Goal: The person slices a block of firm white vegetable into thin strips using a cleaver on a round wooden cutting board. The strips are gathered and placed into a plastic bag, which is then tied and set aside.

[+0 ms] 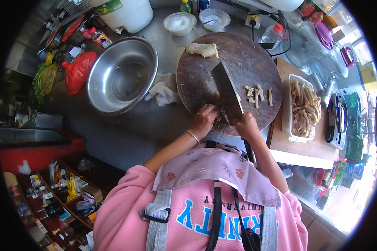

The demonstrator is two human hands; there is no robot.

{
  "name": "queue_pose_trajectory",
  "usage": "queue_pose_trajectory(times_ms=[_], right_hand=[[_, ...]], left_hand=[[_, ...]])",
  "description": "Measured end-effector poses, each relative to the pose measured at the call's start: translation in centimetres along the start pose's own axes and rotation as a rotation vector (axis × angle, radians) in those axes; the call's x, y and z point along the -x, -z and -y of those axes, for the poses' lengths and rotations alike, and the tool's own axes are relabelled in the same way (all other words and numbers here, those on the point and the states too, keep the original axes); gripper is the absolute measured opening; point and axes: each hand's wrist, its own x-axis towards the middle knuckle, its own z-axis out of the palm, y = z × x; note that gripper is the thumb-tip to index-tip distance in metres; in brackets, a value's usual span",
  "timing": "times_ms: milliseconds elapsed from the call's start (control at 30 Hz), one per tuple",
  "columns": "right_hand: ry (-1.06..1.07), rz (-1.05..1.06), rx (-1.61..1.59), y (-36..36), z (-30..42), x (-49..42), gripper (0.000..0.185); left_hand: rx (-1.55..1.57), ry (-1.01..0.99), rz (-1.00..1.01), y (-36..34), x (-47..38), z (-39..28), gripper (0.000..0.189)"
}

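My right hand (247,125) grips a Chinese cleaver (226,89), its broad blade over a round wooden chopping board (201,73). Left of the blade, my left hand (206,118) rests at the board's near edge with bent fingers, on a small piece of food mostly hidden by the fingers and blade. Several pale cut strips (256,97) lie on the board right of the cleaver. A larger pale chunk (202,50) lies near the board's far edge. Beyond the board's right side, a white plastic tub (286,109) holds many similar strips (304,108).
Left of the board are a crumpled white cloth (164,91), a large steel basin (122,75) and a red plastic bag (78,72). Two bowls (179,24) (214,20) with white contents stand behind it. A portable gas stove (336,120) is at the right.
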Motion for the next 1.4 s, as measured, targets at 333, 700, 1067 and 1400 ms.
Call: queue_pose_trajectory(times_ms=[333,700,1067,1400], right_hand=[[0.220,0.085,0.265,1.2,0.5,3.2,0.023],[0.002,-0.136,0.099,5.9,-3.6,-2.7,0.026],[0.020,0.094,0.145,4.8,-2.9,-0.3,0.032],[-0.109,-0.212,-0.228,7.3,-5.1,-2.1,0.030]], left_hand=[[0.317,0.343,-0.558,4.3,-2.9,3.3,0.018],[0.407,0.327,-0.523,6.2,-7.1,5.3,0.018],[-0.288,-0.023,-0.005,3.6,-18.2,10.6,0.042],[-0.518,-0.010,0.122,2.3,-21.7,13.1,0.040]])
